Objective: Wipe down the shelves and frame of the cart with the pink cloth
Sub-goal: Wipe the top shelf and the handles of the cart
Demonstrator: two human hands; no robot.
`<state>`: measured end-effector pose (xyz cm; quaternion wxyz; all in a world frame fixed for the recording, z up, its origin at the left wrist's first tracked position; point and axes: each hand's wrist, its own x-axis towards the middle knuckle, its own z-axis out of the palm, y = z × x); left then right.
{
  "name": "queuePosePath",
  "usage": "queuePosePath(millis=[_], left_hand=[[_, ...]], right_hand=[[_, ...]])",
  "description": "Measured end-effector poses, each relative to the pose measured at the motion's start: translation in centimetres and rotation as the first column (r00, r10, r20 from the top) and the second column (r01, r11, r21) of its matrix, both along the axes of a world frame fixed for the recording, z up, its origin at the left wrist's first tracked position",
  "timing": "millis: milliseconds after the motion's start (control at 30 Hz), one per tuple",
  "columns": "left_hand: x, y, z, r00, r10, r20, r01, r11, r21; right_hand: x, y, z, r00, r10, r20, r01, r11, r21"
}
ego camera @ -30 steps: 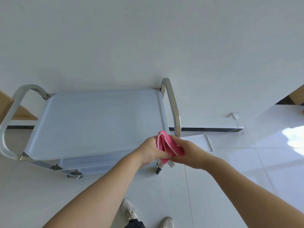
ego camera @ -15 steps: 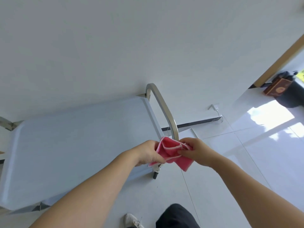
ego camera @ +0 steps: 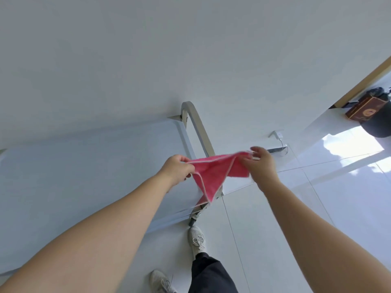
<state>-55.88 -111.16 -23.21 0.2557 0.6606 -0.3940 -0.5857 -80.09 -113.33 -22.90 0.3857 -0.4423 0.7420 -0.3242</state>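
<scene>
A pink cloth (ego camera: 213,172) with a pale hem hangs stretched in the air between my two hands, one corner drooping down. My left hand (ego camera: 177,169) pinches its left corner. My right hand (ego camera: 261,163) pinches its right corner, other fingers spread. The cloth is over the right end of the cart. The cart's top shelf (ego camera: 84,182) is a pale, shiny tray filling the left half of the view. Its curved metal handle (ego camera: 197,132) rises at the right end, partly behind the cloth. A caster (ego camera: 192,222) shows below.
A white wall stands close behind the cart. A white plug and cable (ego camera: 279,137) sit low on the wall at right. A brown box (ego camera: 366,107) and a dark bag (ego camera: 378,123) lie by a doorway at far right. My shoes (ego camera: 197,240) stand on the glossy tiled floor.
The bunched cloth has been pulled open: my hands moved apart and now hold it spread by two corners. The view has shifted right and closer to the cart's right end.
</scene>
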Motion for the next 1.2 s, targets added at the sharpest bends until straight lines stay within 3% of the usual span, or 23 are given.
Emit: queuePosePath(millis=[67,133,200,267,367,500,867,1067,1200], left_hand=[[-0.5,-0.6,-0.6,0.996,0.09,0.015,-0.089,0.996,-0.02],[-1.0,-0.9,-1.2,0.99,0.139,-0.009,-0.139,0.99,-0.025],[-1.1,-1.0,-1.8,0.991,0.127,-0.052,-0.129,0.991,-0.024],[-0.6,-1.1,-2.1,0.998,0.069,0.009,-0.069,0.996,-0.055],[1.3,-0.1,-2.6,0.986,0.065,0.154,-0.05,0.994,-0.1],[4.7,2.6,-3.1,0.97,0.039,0.239,-0.008,0.992,-0.126],[11.6,2.3,-2.8,0.942,0.155,0.297,-0.084,0.968,-0.236],[14.1,-0.6,-3.6,0.941,0.203,0.271,-0.15,0.967,-0.204],[15.7,-1.8,-4.3,0.927,0.242,0.287,-0.196,0.964,-0.181]], right_hand=[[1.7,0.2,-0.5,1.0,-0.026,-0.004,0.026,0.998,-0.059],[3.5,1.6,-2.0,0.973,0.152,-0.175,-0.169,0.982,-0.087],[5.2,2.9,-3.5,0.878,0.387,-0.282,-0.398,0.917,0.018],[6.4,2.9,-5.0,0.764,0.537,-0.357,-0.539,0.836,0.103],[8.1,1.7,-5.9,0.77,0.469,-0.433,-0.484,0.871,0.084],[9.1,-0.7,-5.6,0.761,0.369,-0.534,-0.395,0.916,0.071],[13.0,-11.8,-4.4,0.629,0.491,-0.602,-0.434,0.865,0.252],[16.8,-20.0,-4.2,0.482,0.544,-0.687,-0.476,0.821,0.316],[19.3,-24.8,-3.6,0.274,0.67,-0.69,-0.544,0.699,0.463]])
